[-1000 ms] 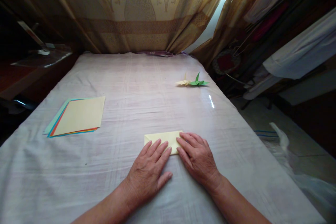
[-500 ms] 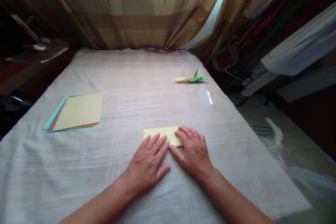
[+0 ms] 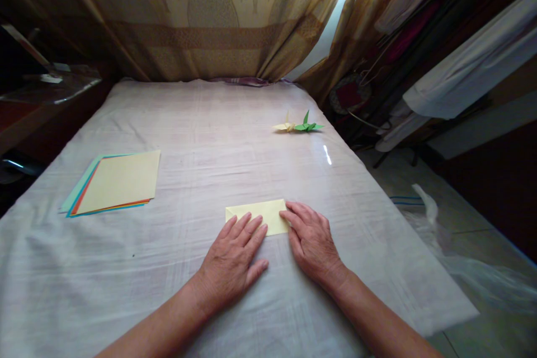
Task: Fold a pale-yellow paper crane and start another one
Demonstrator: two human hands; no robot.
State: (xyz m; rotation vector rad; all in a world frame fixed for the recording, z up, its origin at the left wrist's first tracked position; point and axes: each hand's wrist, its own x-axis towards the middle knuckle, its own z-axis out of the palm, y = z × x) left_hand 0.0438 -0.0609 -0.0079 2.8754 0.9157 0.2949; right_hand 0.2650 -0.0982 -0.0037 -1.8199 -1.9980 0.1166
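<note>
A folded pale yellow paper (image 3: 262,213) lies flat on the white cloth of the table (image 3: 210,140) near its front middle. My left hand (image 3: 232,260) rests palm down with its fingertips on the paper's lower left edge. My right hand (image 3: 312,243) lies flat beside it, fingers pressing the paper's right end. Neither hand lifts the sheet; both press it against the cloth.
A stack of coloured paper sheets (image 3: 115,183), yellow on top, lies at the left. Two folded paper cranes, one yellow (image 3: 284,126) and one green (image 3: 308,125), sit far right near the table's edge. Patterned curtains (image 3: 201,11) hang behind. A plastic bag (image 3: 457,257) lies on the floor right.
My right hand has slid a little to the right along the folded paper, uncovering more of it. The left hand stays pressed on the lower left edge. The view shifted slightly.
</note>
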